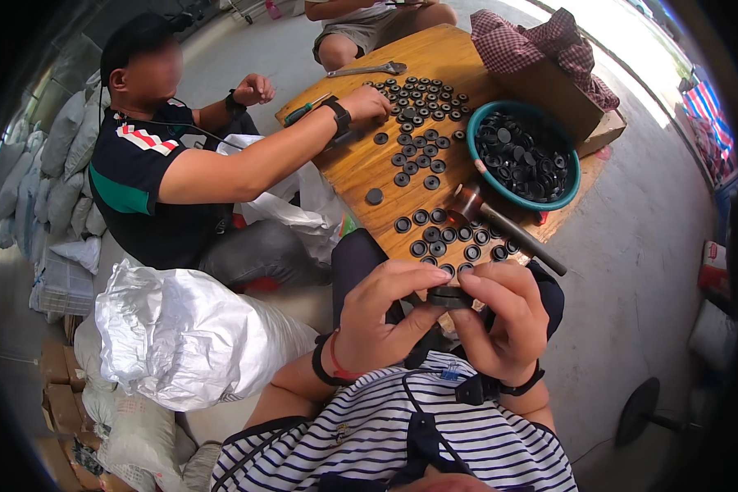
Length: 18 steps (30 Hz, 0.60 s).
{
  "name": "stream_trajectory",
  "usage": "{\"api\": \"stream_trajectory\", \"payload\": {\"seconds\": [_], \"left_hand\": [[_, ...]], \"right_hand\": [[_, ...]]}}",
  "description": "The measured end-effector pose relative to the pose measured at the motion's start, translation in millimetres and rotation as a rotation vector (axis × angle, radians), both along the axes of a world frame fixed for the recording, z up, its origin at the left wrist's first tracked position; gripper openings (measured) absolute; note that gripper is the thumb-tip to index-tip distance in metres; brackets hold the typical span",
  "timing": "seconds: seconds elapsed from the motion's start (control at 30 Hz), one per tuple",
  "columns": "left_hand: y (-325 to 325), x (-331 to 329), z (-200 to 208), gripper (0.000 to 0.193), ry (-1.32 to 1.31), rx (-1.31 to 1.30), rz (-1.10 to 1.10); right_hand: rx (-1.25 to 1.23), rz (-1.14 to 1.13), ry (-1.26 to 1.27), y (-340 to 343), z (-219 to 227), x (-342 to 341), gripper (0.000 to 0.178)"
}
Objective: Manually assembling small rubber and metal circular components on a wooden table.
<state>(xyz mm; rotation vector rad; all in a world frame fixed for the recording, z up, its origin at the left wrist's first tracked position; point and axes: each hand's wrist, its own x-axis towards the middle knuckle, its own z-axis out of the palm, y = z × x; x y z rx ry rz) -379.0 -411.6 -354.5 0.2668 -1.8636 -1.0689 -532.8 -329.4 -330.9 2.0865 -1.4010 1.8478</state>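
Between my two hands I hold a round black disc-shaped part (449,297), seen edge-on with a groove round its rim. My left hand (389,316) pinches it from the left with thumb and fingers. From the right, my right hand (504,316) grips the same part. Just beyond my fingers, several black ring-shaped parts (437,248) lie on the wooden table (344,174). A mallet (466,202) with a dark handle rests beside them. Farther off, a co-worker's hand (367,104) reaches among more round black parts (421,152).
A teal basin (576,182) full of black parts stands at the table's right. Behind it is a cardboard box (553,97) with a checked cloth (533,45). An adjustable wrench (367,70) lies at the far edge. A white sack (180,336) stands at my left.
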Motion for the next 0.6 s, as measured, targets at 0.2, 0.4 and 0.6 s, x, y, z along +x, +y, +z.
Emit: {"api": "stream_trajectory", "payload": {"seconds": [0.2, 0.4, 0.6], "left_hand": [[-6, -6, -23, 0.027, 0.221, 0.359, -0.187], [-18, -5, -18, 0.029, 0.059, 0.038, -0.04], [-17, -3, -22, 0.03, 0.079, 0.005, -0.072]], "right_hand": [[0.077, 0.007, -0.082, -9, -19, 2, 0.04], [0.081, -0.027, 0.016, -11, -22, 0, 0.041], [0.099, 0.035, 0.001, -10, -22, -2, 0.04]]}}
